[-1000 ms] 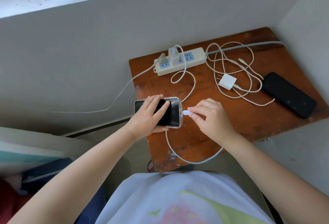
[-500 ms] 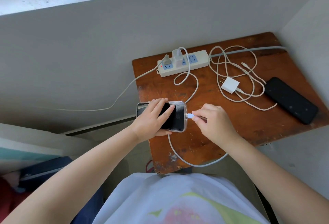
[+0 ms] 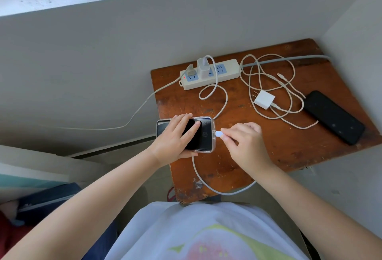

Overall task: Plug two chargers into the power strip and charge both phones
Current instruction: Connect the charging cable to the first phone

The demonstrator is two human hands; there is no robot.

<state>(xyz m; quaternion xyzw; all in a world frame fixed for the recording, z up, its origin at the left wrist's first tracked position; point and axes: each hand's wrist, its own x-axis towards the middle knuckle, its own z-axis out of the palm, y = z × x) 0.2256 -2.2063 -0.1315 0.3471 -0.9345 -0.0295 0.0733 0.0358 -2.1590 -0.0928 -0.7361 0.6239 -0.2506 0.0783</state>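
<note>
Where a second ago a gap showed between the plug and the phone, my right hand [image 3: 245, 144] has now brought the white cable connector [image 3: 218, 134] up against the right end of the clear-cased phone [image 3: 203, 134]; whether it is fully seated I cannot tell. That hand is closed in a pinch, thumb and forefinger on the connector, the other fingers curled. My left hand [image 3: 175, 138] stays spread over the phone's screen, fingers flat on top and thumb under its near side, holding it at the table's [image 3: 268, 156] left edge. From the connector the cable [image 3: 206, 183] loops off the near edge and back up to the white charger [image 3: 202, 67] plugged into the power strip [image 3: 227, 71] along the far edge. A second charger [image 3: 264, 99] lies unplugged amid its coiled cord near the table's middle, and the black phone [image 3: 332, 117] lies by the right edge.
</note>
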